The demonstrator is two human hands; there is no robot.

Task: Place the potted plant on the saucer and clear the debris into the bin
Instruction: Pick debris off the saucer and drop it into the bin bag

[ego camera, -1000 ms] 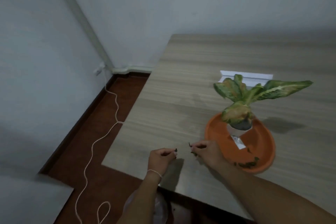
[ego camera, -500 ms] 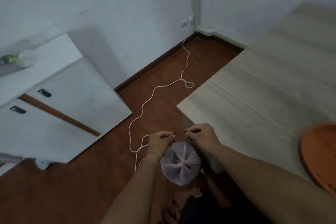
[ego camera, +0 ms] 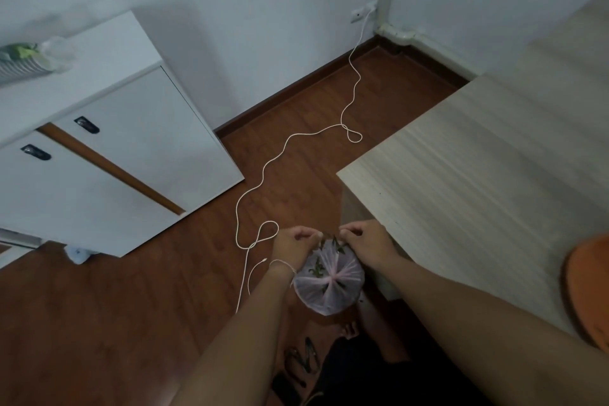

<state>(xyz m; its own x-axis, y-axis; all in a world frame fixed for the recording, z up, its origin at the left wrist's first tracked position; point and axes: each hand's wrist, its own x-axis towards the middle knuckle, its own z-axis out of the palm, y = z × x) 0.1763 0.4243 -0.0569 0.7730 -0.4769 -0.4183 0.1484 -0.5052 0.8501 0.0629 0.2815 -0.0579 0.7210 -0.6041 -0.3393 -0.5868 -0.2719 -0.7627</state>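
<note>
A small bin lined with a pale pink plastic bag (ego camera: 329,280) stands on the floor beside the table's corner, with bits of leaf debris inside. My left hand (ego camera: 295,245) and my right hand (ego camera: 365,242) hover just above its far rim, fingers pinched. Small dark leaf pieces (ego camera: 336,242) show between the two hands, over the bin. Only an edge of the orange saucer (ego camera: 590,290) shows at the far right on the table. The potted plant is out of view.
The light wood table (ego camera: 478,181) fills the right side, its corner near the bin. A white cable (ego camera: 280,155) snakes across the brown floor to a wall socket. A white cabinet (ego camera: 108,155) stands on the left. Dark sandals (ego camera: 304,361) lie near my feet.
My view swung from the table top down to the floor. Both hands carried pinched debris off the table edge and now hang over the bin, slightly lower than half a second ago.
</note>
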